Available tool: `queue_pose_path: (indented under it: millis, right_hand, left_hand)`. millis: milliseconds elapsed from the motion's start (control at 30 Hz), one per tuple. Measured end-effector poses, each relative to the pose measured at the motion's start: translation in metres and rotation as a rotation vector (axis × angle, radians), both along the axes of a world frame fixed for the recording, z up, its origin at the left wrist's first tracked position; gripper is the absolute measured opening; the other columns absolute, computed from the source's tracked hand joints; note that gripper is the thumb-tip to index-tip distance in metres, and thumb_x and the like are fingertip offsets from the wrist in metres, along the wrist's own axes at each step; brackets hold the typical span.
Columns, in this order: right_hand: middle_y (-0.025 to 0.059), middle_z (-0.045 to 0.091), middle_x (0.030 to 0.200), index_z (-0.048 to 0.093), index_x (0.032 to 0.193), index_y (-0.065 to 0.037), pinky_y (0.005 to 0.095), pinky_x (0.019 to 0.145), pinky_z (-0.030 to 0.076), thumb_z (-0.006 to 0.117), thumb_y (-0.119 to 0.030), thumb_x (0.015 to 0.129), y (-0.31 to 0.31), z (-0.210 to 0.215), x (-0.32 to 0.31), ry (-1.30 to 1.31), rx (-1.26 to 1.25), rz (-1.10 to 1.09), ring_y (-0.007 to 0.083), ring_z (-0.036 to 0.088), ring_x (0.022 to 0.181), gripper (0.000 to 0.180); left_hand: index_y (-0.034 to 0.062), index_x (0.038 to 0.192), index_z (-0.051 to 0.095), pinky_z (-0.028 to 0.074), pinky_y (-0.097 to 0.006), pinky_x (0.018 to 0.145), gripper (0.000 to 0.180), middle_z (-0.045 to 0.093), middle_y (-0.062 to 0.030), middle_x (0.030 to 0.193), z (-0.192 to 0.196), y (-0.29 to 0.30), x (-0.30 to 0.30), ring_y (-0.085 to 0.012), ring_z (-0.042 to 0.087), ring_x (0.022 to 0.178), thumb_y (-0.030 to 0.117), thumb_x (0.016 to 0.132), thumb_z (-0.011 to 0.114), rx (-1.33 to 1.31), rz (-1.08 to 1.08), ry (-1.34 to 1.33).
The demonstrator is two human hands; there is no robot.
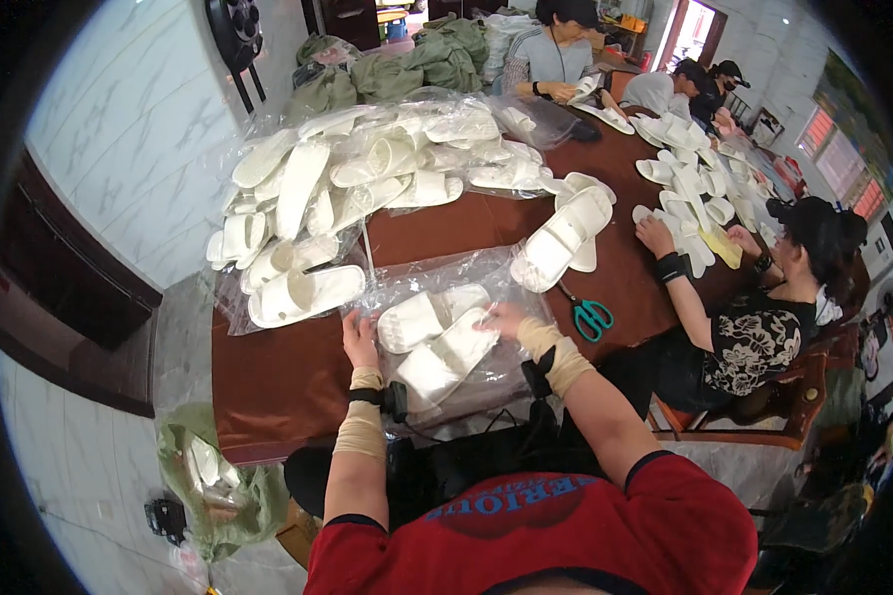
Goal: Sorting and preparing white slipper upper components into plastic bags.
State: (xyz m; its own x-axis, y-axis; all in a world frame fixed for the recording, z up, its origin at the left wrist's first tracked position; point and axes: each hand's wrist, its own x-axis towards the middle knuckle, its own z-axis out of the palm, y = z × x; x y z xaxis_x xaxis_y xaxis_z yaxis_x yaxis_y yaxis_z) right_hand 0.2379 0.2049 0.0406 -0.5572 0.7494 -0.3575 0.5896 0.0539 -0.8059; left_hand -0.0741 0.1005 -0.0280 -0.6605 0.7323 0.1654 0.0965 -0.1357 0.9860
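— What is the one in the red shirt holding?

— A clear plastic bag (446, 342) with a pair of white slippers (435, 339) inside. It lies flat on the brown table (278, 382), at the near edge, right in front of them. The left hand (359, 340) pinches the bag's left edge, fingers closed on the film. The right hand (504, 319) rests on the bag's right side, fingers spread over the upper slipper, pressing rather than gripping.

— And that heap behind it?

— Bagged slippers (367, 178), all white in glossy clear wrap, piled across the far left of the table. Nearest the held bag lies one flat packet (306, 295), just beside its upper left corner. A loose stack of slippers (564, 236) sits to the right, unwrapped as far as I can tell.

— Any tools?

— Scissors with teal handles (589, 315), on the table just right of the right hand.

— Other packaging around?

— Green sacks (407, 67) heaped beyond the table's far end, and another green sack (218, 486) on the floor at the left, open, with white slippers showing inside.
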Motion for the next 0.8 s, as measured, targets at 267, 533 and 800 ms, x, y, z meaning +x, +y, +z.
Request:
queue_pose_path:
  millis: [267, 533, 800]
  right_hand:
    - [0.0082, 0.065, 0.086, 0.057, 0.112, -0.008, 0.0296, 0.043, 0.048, 0.072, -0.022, 0.080, 0.006, -0.005, 0.025, 0.487, -0.358, -0.360, 0.0186, 0.062, 0.068, 0.038]
    - [0.0079, 0.063, 0.088, 0.054, 0.111, -0.008, 0.0375, 0.046, 0.051, 0.072, -0.016, 0.077, 0.011, 0.002, 0.005, 0.353, -0.351, -0.293, 0.0217, 0.064, 0.069, 0.039]
    - [0.0053, 0.062, 0.092, 0.056, 0.110, -0.009, 0.0322, 0.054, 0.050, 0.070, -0.015, 0.079, 0.021, -0.002, -0.001, 0.292, -0.269, -0.240, 0.0170, 0.061, 0.077, 0.035]
  left_hand:
    - [0.0017, 0.128, 0.039, 0.053, -0.030, 0.073, 0.032, 0.062, -0.0146, 0.106, 0.032, -0.006, 0.012, -0.0217, 0.064, 0.091, 0.006, 0.096, 0.042, 0.021, -0.067, -0.309]
    - [0.0031, 0.124, 0.046, 0.049, -0.029, 0.079, 0.029, 0.061, -0.0123, 0.109, 0.042, -0.012, 0.022, -0.0199, 0.061, 0.095, 0.007, 0.095, 0.045, -0.068, -0.040, -0.298]
    - [0.0018, 0.117, 0.054, 0.048, -0.031, 0.082, 0.026, 0.065, -0.0130, 0.103, 0.028, -0.011, 0.013, -0.0180, 0.062, 0.092, 0.009, 0.092, 0.054, -0.072, 0.102, 0.115]
